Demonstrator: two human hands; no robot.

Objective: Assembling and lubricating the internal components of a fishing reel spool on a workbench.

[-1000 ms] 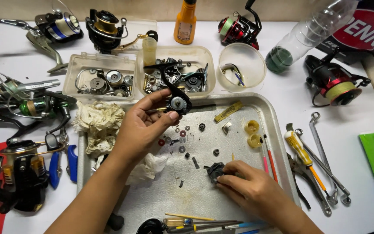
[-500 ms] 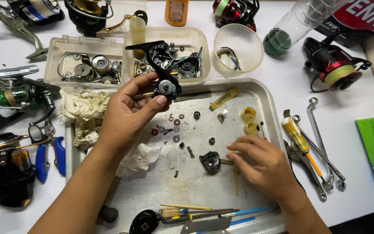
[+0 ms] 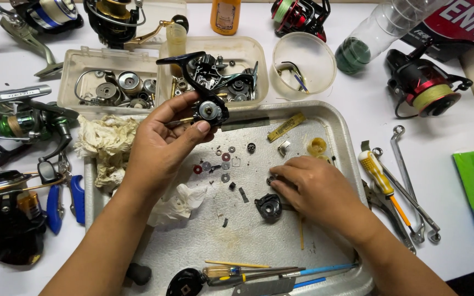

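Left hand (image 3: 163,148) raised at frame center-left, grip closed round black reel body (image 3: 207,90), thumb and fingers pinching its round lower housing; reel foot pointing to upper left of frame. Reel body held above top edge of metal tray (image 3: 336,126), in front of the parts boxes.

Right hand (image 3: 316,189) palm-down at center-right, resting on tray floor. Fingertips bunched over small parts nr tray middle; grip narrow, but cannot tell whether anything is pinched, fingers hiding it. Black rotor piece (image 3: 270,207) lying just left of that hand, close to it, touching or not unclear.

Between the hands: scatter of small washers and gears (image 3: 223,161) on tray, incl. a red one. Yellowish ring (image 3: 317,146) at tray's upper right, just above right hand. White crumpled rag (image 3: 108,145) over tray's left edge. Brushes and small tools (image 3: 259,269) along tray bottom.

Upper frame: two clear plastic boxes (image 3: 111,82) w/ reel parts, round clear cup (image 3: 303,63) to their right, orange bottle (image 3: 225,15) at top center. Right of tray on white bench (image 3: 368,104): yellow-handled screwdriver (image 3: 377,175) and wrenches (image 3: 407,175). Red reel (image 3: 426,85) upper right; several other reels (image 3: 12,214) at left edge.
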